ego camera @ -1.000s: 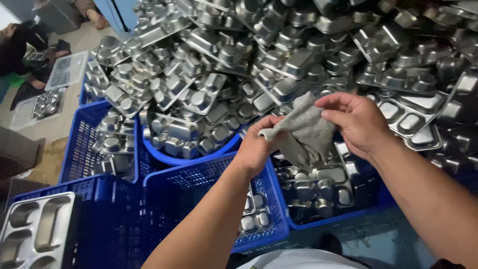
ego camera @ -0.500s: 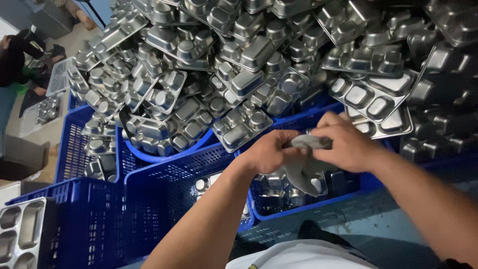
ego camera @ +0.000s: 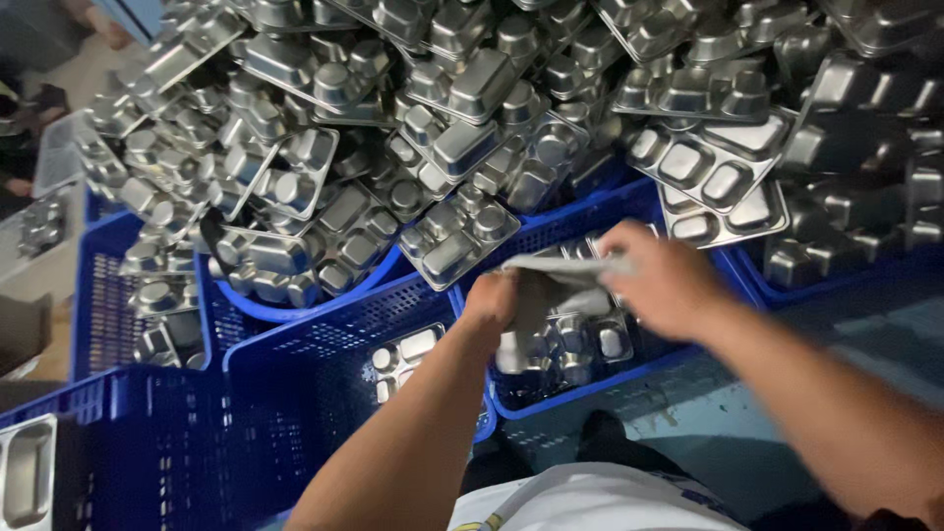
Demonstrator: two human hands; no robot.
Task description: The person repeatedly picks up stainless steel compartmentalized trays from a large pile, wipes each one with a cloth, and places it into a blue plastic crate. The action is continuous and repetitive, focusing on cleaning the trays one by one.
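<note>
My left hand (ego camera: pixel 492 299) and my right hand (ego camera: pixel 661 275) both grip a grey cloth (ego camera: pixel 559 275), stretched between them. The hands hover over a blue plastic crate (ego camera: pixel 590 388) that holds several steel compartment trays (ego camera: pixel 580 344). Both hands and the cloth are blurred by motion. A large heap of steel compartment trays (ego camera: pixel 472 98) rises behind them.
More blue crates stand at the left (ego camera: pixel 324 364) (ego camera: pixel 128 433), some with trays inside. A round blue tub (ego camera: pixel 295 313) sits under the heap. A steel tray (ego camera: pixel 25 472) shows at the lower left corner. A person's dark sleeve is at the far left edge.
The cloth, bunched between my hands before, is now pulled out flat between them. My hands have moved slightly apart and the view has shifted right and down.
</note>
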